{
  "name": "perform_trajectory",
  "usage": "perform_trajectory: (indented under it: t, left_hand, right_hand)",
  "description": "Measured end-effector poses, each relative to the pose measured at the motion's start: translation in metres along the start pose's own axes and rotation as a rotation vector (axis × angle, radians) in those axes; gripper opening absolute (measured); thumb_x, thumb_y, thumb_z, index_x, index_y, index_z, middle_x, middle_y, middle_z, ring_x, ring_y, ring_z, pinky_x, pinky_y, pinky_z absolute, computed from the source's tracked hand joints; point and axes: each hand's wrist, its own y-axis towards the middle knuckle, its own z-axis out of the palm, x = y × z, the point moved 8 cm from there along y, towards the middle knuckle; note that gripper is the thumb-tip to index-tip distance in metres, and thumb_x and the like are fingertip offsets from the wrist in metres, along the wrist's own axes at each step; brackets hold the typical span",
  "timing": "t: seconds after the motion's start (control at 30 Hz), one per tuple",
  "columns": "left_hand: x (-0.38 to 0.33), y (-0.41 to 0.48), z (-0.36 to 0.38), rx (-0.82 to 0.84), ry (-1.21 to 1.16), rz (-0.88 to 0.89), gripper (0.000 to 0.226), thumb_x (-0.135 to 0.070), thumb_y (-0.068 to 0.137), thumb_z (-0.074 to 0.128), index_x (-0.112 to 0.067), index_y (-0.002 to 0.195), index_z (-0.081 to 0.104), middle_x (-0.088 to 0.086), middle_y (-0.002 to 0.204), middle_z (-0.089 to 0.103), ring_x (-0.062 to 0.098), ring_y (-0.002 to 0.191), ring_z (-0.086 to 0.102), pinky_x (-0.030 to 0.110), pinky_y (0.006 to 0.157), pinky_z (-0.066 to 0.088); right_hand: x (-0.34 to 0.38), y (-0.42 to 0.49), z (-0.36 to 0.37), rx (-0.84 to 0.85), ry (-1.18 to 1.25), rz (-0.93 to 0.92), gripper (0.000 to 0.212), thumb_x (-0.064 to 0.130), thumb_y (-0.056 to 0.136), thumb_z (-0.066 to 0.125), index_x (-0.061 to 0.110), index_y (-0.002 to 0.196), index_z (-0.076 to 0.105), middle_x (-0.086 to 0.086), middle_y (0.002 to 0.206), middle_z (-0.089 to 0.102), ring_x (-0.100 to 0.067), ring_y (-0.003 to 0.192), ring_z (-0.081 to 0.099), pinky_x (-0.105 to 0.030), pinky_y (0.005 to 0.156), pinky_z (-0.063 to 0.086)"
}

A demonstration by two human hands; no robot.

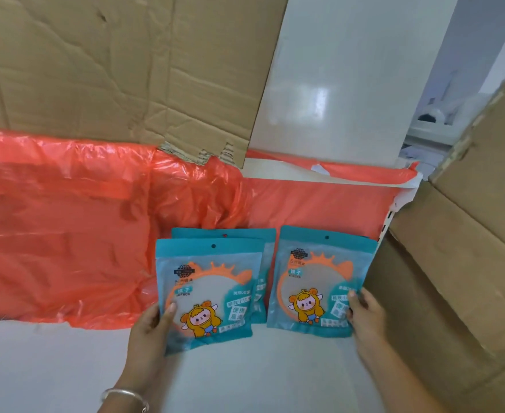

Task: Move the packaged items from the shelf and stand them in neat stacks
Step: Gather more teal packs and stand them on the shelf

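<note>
Head view: three teal mirror packets, each printed with a cartoon figure in a yellow hood, stand upright on a white surface [245, 374]. The left hand [151, 327] grips the front left packet [206, 293] at its lower left edge, thumb laid across the face and fingers behind. A second packet [267, 248] stands just behind it, overlapped, with its top and right strip showing. The right hand [364, 317] holds the right packet [319, 281] by its lower right edge, thumb on the front. The two front packets stand side by side between the hands, with a narrow gap between them.

Beyond the hands an orange-red plastic sheet [66, 219] hangs crumpled as a backdrop. Above it is a creased cardboard sheet [111, 64], with a glossy white panel [334, 84] to its right. Just outside the right hand stands a large cardboard box [453, 263]. A silver bangle [126, 396] circles the left wrist.
</note>
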Motion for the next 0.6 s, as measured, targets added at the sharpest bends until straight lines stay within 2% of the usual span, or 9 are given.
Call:
perform_trajectory:
  t: [0.07,0.13,0.2,0.27,0.37,0.47,0.53,0.6]
  left_hand:
    - [0.0,0.0,0.002,-0.023,0.012,0.011,0.013,-0.018,0.093,0.053,-0.019,0.096,0.066,-0.001,0.085,0.074,0.016,0.078,0.069,0.022,0.053,0.057]
    - [0.002,0.003,0.004,-0.047,0.029,0.007,0.011,-0.018,0.094,0.053,-0.017,0.093,0.064,-0.003,0.083,0.07,0.018,0.077,0.067,0.02,0.051,0.054]
    - [0.005,0.008,0.005,-0.071,0.067,0.017,0.012,-0.019,0.094,0.053,-0.012,0.09,0.061,0.001,0.081,0.067,0.026,0.079,0.064,0.025,0.058,0.052]
    - [0.011,0.013,0.005,-0.092,0.088,0.013,0.017,-0.022,0.094,0.052,-0.008,0.095,0.061,0.005,0.087,0.068,0.029,0.085,0.064,0.031,0.067,0.051]
    - [0.013,0.012,0.011,-0.102,0.074,0.014,0.022,-0.021,0.096,0.049,-0.005,0.101,0.063,0.005,0.09,0.069,0.026,0.086,0.064,0.029,0.069,0.049]
    - [0.012,0.011,0.017,-0.116,0.04,0.006,0.026,-0.021,0.097,0.047,-0.003,0.108,0.063,0.009,0.094,0.068,0.023,0.082,0.063,0.026,0.067,0.049]
    - [0.014,0.011,0.02,-0.126,0.001,-0.013,0.027,-0.022,0.098,0.047,-0.006,0.112,0.062,0.011,0.099,0.069,0.02,0.081,0.064,0.026,0.067,0.051]
    - [0.014,0.01,0.021,-0.13,-0.024,-0.012,0.027,-0.022,0.097,0.047,-0.007,0.113,0.062,0.011,0.101,0.069,0.018,0.082,0.064,0.026,0.066,0.051]
  right_hand:
    - [0.0,0.005,0.002,0.015,-0.001,-0.007,0.041,0.012,0.094,0.054,0.009,0.135,0.048,0.002,0.089,0.062,-0.015,0.067,0.06,-0.028,0.056,0.048]
    - [0.0,0.009,0.002,0.027,-0.005,-0.023,0.039,0.012,0.094,0.055,0.008,0.132,0.05,-0.002,0.098,0.063,-0.014,0.073,0.061,-0.028,0.058,0.048]
    - [0.0,0.011,0.001,0.037,-0.022,-0.039,0.039,0.014,0.093,0.056,0.009,0.131,0.05,-0.006,0.113,0.061,-0.013,0.078,0.061,-0.027,0.06,0.048]
    - [-0.003,0.014,0.001,0.034,-0.029,-0.045,0.039,0.015,0.093,0.056,0.011,0.131,0.049,-0.007,0.122,0.058,-0.013,0.082,0.061,-0.027,0.061,0.049]
    - [-0.007,0.011,0.001,0.019,-0.062,-0.046,0.04,0.012,0.093,0.056,0.016,0.133,0.049,-0.008,0.131,0.054,-0.021,0.092,0.063,-0.03,0.065,0.051]
    - [0.001,0.002,-0.002,-0.036,-0.152,-0.098,0.046,0.011,0.092,0.058,0.019,0.136,0.046,-0.008,0.139,0.042,-0.019,0.095,0.058,-0.031,0.068,0.052]
    - [0.012,-0.012,-0.004,-0.124,-0.193,-0.176,0.041,0.009,0.092,0.057,0.013,0.132,0.048,-0.006,0.137,0.037,-0.016,0.092,0.054,-0.031,0.07,0.05]
    - [0.019,-0.033,0.012,-0.061,-0.208,-0.274,0.023,0.006,0.093,0.053,0.012,0.115,0.057,-0.007,0.124,0.044,-0.021,0.096,0.056,-0.028,0.07,0.05]
